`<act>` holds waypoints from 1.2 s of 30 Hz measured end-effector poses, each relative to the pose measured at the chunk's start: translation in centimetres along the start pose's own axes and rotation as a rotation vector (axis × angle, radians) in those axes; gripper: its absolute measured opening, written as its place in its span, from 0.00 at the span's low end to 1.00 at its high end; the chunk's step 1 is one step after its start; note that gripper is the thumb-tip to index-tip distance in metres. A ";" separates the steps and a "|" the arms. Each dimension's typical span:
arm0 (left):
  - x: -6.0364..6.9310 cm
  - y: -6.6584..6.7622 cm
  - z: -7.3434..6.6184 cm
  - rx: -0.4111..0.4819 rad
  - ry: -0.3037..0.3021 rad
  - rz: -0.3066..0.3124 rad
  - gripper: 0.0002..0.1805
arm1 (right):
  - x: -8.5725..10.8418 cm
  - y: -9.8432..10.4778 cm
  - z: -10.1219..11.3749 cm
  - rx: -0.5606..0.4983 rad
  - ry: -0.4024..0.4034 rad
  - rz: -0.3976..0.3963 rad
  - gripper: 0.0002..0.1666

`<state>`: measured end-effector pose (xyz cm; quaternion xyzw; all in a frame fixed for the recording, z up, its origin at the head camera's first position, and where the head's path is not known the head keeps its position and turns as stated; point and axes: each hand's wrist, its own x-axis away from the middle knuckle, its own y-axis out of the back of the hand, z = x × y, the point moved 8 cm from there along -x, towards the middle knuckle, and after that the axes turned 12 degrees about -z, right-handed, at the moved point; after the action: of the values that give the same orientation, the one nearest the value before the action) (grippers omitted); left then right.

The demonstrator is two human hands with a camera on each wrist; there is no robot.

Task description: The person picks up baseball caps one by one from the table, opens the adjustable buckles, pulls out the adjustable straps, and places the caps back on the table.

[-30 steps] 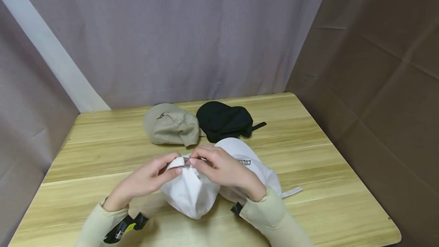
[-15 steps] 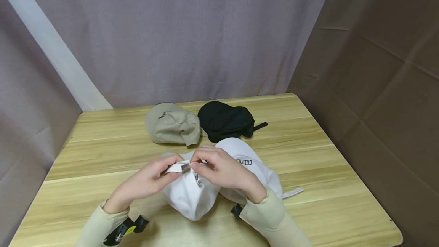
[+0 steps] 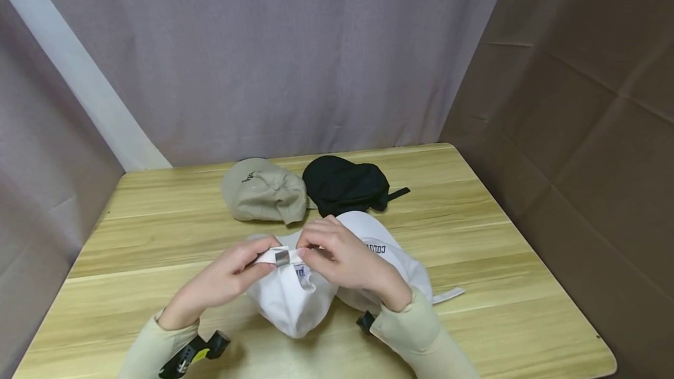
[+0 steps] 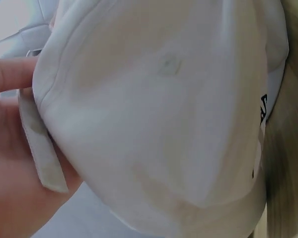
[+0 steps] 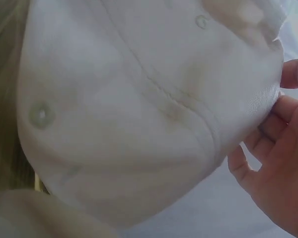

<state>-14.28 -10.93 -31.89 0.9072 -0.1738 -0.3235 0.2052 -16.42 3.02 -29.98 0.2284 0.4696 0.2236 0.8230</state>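
Note:
Between my hands a white cap (image 3: 292,303) is held with its back strap toward me. My left hand (image 3: 226,274) pinches the strap left of its metal buckle (image 3: 282,258), thumb and fingers on either side. A loose strap end (image 4: 44,153) lies against the left palm in the left wrist view. On the other side of the buckle, my right hand (image 3: 344,253) pinches the strap by the cap's edge. The right wrist view has the crown (image 5: 139,109) filling most of it, with the right fingertips at its edge. A printed label shows inside the cap's rear opening.
Partly under my right arm lies a second white cap (image 3: 408,271) with dark lettering and a strap sticking out. Farther back, a beige cap (image 3: 268,192) sits beside a black cap (image 3: 344,186) on the wooden table (image 3: 158,221). Curtains stand behind.
The strap's raised loop has flattened, and the buckle has turned to show its metal face. My right hand has shifted slightly right. The left hand stays nearly in place.

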 end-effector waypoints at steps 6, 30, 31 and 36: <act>0.0 0.0 -0.4 0.025 -0.013 0.008 0.13 | 0.2 0.1 -0.1 -0.063 -0.035 0.010 0.09; 0.0 -0.3 0.4 0.016 0.058 0.006 0.11 | 0.7 -0.2 -0.5 -0.063 -0.078 0.052 0.06; 0.1 -0.4 0.4 0.022 0.063 0.017 0.11 | 0.7 -0.2 -0.5 -0.054 -0.071 0.056 0.07; 0.3 -0.7 0.4 0.049 0.057 0.060 0.11 | 0.8 -0.1 -0.5 -0.024 -0.035 0.074 0.09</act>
<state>-14.16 -10.57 -32.69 0.9152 -0.2029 -0.2867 0.1976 -16.50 3.47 -30.82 0.2396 0.4437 0.2554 0.8249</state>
